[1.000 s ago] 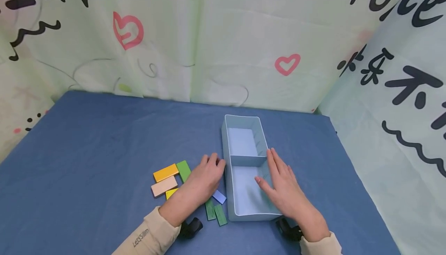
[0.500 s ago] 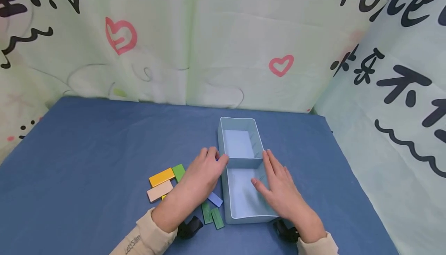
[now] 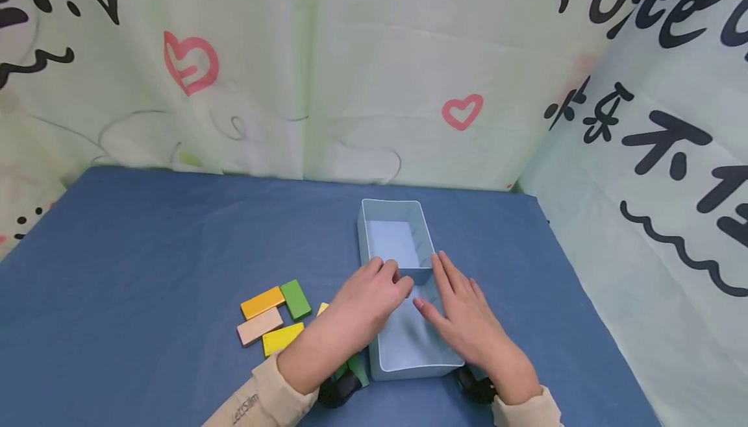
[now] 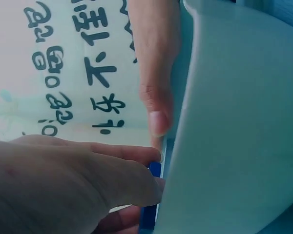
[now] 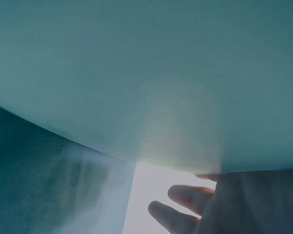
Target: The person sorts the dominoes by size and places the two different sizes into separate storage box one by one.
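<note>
My left hand (image 3: 374,297) is over the left wall of a light blue two-compartment box (image 3: 416,371), near its divider. In the left wrist view its fingers pinch a dark blue block (image 4: 148,217); in the head view the hand hides this block. My right hand (image 3: 476,326) lies along the box's right side, fingers straight against the outer wall and thumb extended over the near compartment. The right wrist view shows mostly the box's outer wall (image 5: 136,73), with fingertips (image 5: 168,217) below it.
Left of the box lie an orange block (image 3: 262,303), a green block (image 3: 296,300), a tan block (image 3: 260,327) and a yellow block (image 3: 283,338). Dark green blocks (image 3: 358,368) are partly hidden under my left wrist. A printed curtain (image 3: 374,76) borders the blue table (image 3: 146,252).
My left hand has moved right, from beside the box to over its left wall, with the blue block. My right hand keeps its place on the box; the head view has shifted slightly.
</note>
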The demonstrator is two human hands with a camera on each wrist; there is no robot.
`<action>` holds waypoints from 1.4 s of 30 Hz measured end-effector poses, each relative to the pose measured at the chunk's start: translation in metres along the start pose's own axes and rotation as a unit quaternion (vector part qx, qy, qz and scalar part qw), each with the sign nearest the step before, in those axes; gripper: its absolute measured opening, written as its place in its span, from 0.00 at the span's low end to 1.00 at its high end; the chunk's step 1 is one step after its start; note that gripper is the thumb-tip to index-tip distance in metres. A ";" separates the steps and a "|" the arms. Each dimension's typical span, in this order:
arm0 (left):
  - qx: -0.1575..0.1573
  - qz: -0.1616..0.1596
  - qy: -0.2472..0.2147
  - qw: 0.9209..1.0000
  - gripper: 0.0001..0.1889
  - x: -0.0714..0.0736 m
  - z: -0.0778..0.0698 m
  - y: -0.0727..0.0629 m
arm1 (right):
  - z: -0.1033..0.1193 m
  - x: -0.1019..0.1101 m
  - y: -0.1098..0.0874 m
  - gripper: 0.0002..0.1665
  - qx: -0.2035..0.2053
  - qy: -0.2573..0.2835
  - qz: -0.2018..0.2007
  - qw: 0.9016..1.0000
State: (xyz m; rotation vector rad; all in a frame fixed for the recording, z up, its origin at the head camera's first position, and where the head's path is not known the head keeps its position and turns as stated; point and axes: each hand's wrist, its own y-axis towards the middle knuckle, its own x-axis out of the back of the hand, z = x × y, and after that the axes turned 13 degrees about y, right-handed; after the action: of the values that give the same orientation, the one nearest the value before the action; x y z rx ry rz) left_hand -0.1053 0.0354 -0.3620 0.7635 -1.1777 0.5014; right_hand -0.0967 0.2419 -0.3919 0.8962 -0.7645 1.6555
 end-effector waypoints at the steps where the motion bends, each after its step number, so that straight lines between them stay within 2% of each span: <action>1: -0.001 -0.003 0.001 1.000 0.10 -0.001 -0.001 0.001 | 0.000 -0.001 0.000 0.50 0.000 0.001 -0.002 1.000; 5: -0.007 -0.004 -0.010 1.000 0.10 -0.002 -0.003 0.007 | 0.000 -0.005 0.001 0.50 0.003 0.008 -0.006 1.000; 8: -0.011 0.008 -0.021 1.000 0.10 -0.003 -0.003 0.010 | 0.000 -0.007 0.002 0.51 0.007 0.016 -0.004 1.000; 15: 0.000 0.066 -0.036 0.997 0.12 -0.011 -0.001 0.017 | 0.001 -0.007 0.004 0.51 0.011 0.021 -0.010 1.000; 19: -0.001 0.085 -0.027 0.996 0.13 -0.014 0.000 0.020 | 0.002 -0.005 0.005 0.51 0.007 0.028 -0.007 1.000; 30: -0.012 0.108 0.000 0.994 0.13 -0.016 -0.004 0.025 | 0.001 -0.003 0.003 0.51 -0.008 0.044 0.002 0.999; 36: -0.006 0.105 -0.011 0.994 0.12 -0.018 -0.006 0.024 | 0.000 -0.002 0.000 0.52 -0.023 0.057 0.014 0.998; 42: -0.003 0.119 -0.021 0.993 0.09 -0.019 -0.006 0.023 | -0.001 -0.002 0.000 0.52 -0.026 0.064 0.019 0.997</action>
State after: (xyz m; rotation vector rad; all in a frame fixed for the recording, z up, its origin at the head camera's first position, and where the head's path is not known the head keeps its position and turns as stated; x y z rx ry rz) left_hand -0.1241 0.0560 -0.3747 0.6336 -1.3166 0.6803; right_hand -0.0964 0.2417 -0.3942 0.7362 -0.7378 1.7012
